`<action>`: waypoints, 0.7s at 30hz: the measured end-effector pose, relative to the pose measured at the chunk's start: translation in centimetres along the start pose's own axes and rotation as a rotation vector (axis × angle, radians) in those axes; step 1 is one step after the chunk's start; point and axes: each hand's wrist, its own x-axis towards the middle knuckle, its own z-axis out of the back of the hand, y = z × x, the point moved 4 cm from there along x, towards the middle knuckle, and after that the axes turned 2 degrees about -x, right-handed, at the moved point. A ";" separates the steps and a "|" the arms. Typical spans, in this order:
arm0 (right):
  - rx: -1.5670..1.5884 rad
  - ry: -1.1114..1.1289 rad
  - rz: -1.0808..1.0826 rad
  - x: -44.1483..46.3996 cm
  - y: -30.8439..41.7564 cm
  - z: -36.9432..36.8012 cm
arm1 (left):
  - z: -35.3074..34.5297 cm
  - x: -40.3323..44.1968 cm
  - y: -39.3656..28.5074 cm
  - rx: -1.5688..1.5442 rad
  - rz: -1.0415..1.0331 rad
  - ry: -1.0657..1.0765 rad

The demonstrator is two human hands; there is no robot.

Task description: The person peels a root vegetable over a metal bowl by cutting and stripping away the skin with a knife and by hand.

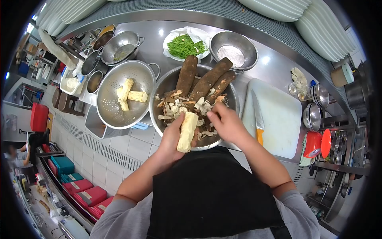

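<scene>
My left hand [173, 137] is wrapped round a peeled, pale yellow piece of cassava [188, 133], held tilted over the near rim of a large steel bowl [157, 129]. Just to the right, my right hand [226, 124] is closed above the same bowl, its fingers curled by some whitish peel scraps [203, 105]; what they grip, if anything, is hidden. Several unpeeled brown cassava roots [211, 81] lean in the bowl among the scraps. On the left, a steel colander [106, 99] holds a few peeled yellow cassava pieces [126, 95].
A knife [258, 115] with an orange handle lies on the white cutting board [278, 119] at right. Behind the bowl are a plate of cut green vegetables [185, 46] and another steel colander [234, 46]. A metal shelf [191, 12] with stacked plates hangs above.
</scene>
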 end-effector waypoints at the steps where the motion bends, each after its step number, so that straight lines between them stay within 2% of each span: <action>1: -0.018 0.063 0.043 -0.6 1.2 -0.2 | 0.1 0.2 -0.1 0.006 -0.027 -0.003; 2: -0.037 0.126 0.086 -1.1 2.0 -0.5 | 0.1 0.3 -0.2 0.012 -0.055 -0.004; 4: -0.020 0.100 0.128 -1.2 2.0 -0.9 | -0.1 0.5 -0.5 0.042 -0.102 0.014; 6: 0.073 0.065 0.019 -1.1 1.5 -0.7 | 0.2 0.7 -0.8 0.069 -0.152 0.029; 8: 0.082 0.023 0.059 -1.1 1.7 -0.2 | 0.8 1.2 -0.8 0.044 -0.151 0.088; 14: -0.070 0.023 0.172 0.4 1.5 0.3 | -0.4 1.6 -1.1 0.023 -0.182 -0.020; 15: -0.127 -0.035 0.225 0.8 1.4 0.1 | -0.4 1.8 -1.1 0.027 -0.184 0.029; 19: -0.221 -0.115 0.208 0.7 1.5 -1.1 | -0.3 3.1 -1.1 -0.039 -0.123 0.106; 21: -0.282 -0.154 0.183 0.3 1.5 -1.1 | -0.7 3.3 -0.7 -0.059 -0.119 0.033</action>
